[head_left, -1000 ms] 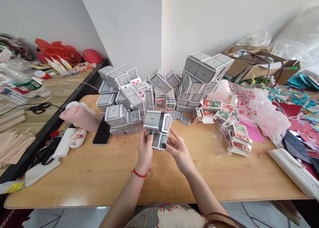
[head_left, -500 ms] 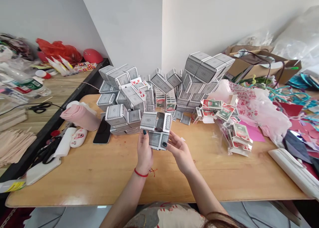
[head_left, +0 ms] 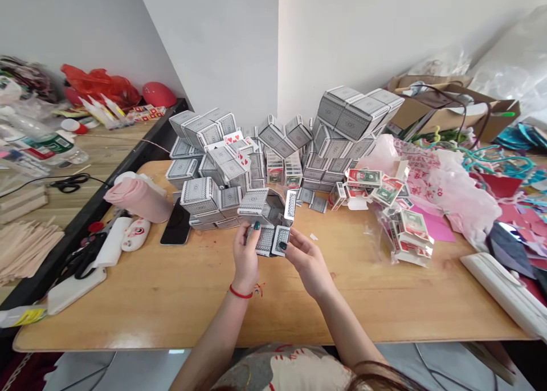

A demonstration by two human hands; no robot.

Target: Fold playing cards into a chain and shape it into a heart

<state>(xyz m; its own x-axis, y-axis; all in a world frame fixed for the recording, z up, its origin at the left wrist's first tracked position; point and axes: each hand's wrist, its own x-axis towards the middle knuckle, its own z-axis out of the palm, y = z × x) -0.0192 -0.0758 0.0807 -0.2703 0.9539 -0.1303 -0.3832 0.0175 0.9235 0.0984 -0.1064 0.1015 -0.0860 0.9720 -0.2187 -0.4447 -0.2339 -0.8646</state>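
Both my hands hold a small box made of grey-backed playing cards (head_left: 269, 220) just above the wooden table (head_left: 171, 300). My left hand (head_left: 247, 257) pinches its left side, thumb on the front face. My right hand (head_left: 305, 260) grips the right side with its fingers curled. The top card flaps of the box stand open, one tilted left and one upright at the right. Just behind the box is a big pile of similar card boxes (head_left: 273, 146), stacked against the wall.
A black phone (head_left: 176, 223), a pink roll (head_left: 139, 200) and white cases lie at the left. Red-and-green card packs (head_left: 387, 194) and pink plastic bags (head_left: 444, 191) lie at the right. A second table at the far left carries scissors (head_left: 70, 183) and bottles.
The box's top flaps have swung open, and my hands have lowered the box slightly toward the table.
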